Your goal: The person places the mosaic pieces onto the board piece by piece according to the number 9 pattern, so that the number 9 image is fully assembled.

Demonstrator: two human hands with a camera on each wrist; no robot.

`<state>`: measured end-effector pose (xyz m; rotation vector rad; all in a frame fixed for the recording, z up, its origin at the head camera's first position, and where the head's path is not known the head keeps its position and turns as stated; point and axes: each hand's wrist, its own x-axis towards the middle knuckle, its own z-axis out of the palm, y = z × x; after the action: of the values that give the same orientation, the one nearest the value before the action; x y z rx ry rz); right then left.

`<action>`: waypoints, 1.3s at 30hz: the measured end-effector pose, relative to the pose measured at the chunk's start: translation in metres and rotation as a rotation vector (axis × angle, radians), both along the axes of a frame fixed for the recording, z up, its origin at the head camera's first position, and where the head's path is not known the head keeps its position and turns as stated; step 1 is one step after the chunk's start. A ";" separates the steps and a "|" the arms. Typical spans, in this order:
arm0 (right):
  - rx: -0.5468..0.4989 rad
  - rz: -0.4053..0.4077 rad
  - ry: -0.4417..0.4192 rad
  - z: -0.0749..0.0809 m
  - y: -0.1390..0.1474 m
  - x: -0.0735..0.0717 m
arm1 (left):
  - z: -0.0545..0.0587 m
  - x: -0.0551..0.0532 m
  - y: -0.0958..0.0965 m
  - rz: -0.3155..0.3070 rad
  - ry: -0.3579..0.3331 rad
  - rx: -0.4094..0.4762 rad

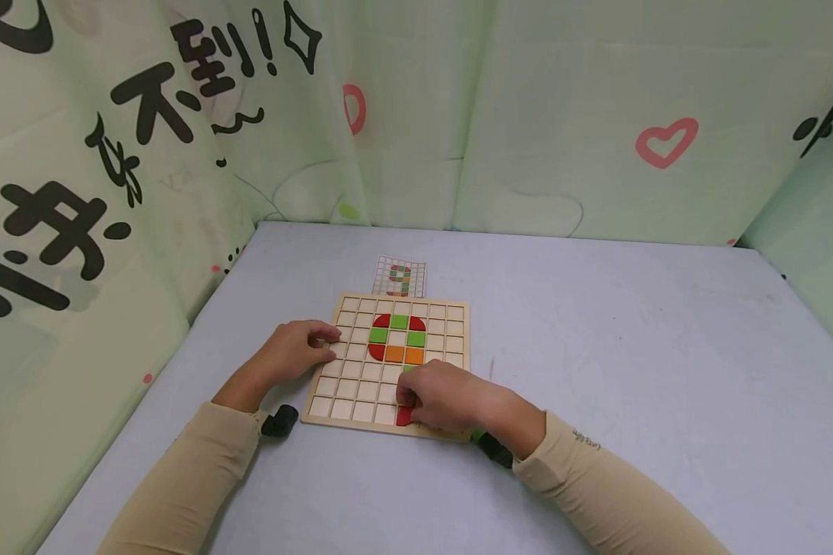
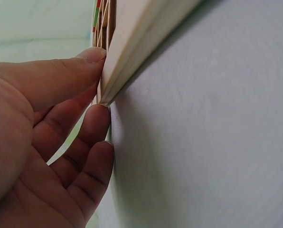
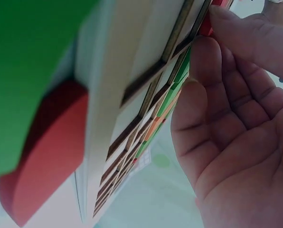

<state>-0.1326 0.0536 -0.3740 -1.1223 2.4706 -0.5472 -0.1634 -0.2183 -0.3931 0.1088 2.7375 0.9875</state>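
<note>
A square wooden grid board (image 1: 343, 389) lies on the table. Red, green and orange tiles (image 1: 394, 354) form a ring in its upper middle, with another green tile partly covered below. My left hand (image 1: 293, 351) grips the board's left edge, its thumb (image 2: 87, 57) at the top of the frame and fingertips against the side. Over the lower right of the board, my right hand (image 1: 447, 393) pinches a red tile (image 1: 404, 416) in the bottom row; the thumb and a fingertip meet it in the right wrist view. The palm hides several cells.
A small printed card (image 1: 400, 277) showing a coloured grid pattern lies behind the board. Close to the right wrist camera are a loose red tile (image 3: 56, 147) and a green piece (image 3: 27, 71), beside the board's edge. Patterned curtains (image 1: 527, 116) surround the table (image 1: 632, 370).
</note>
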 end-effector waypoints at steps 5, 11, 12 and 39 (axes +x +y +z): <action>-0.002 -0.001 0.010 0.000 -0.001 0.001 | 0.000 0.000 0.000 0.001 0.000 -0.007; 0.000 -0.019 -0.004 0.001 -0.002 0.002 | -0.001 0.000 -0.001 -0.001 0.014 -0.013; -0.003 -0.021 -0.006 0.002 -0.002 0.002 | -0.001 0.000 -0.001 -0.002 0.015 -0.013; 0.013 -0.086 -0.064 0.012 0.005 -0.005 | -0.003 0.000 -0.001 -0.008 0.029 -0.024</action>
<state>-0.1380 0.0588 -0.3623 -0.9815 2.4731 -0.5814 -0.1630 -0.2189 -0.3963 0.1303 2.7717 0.9586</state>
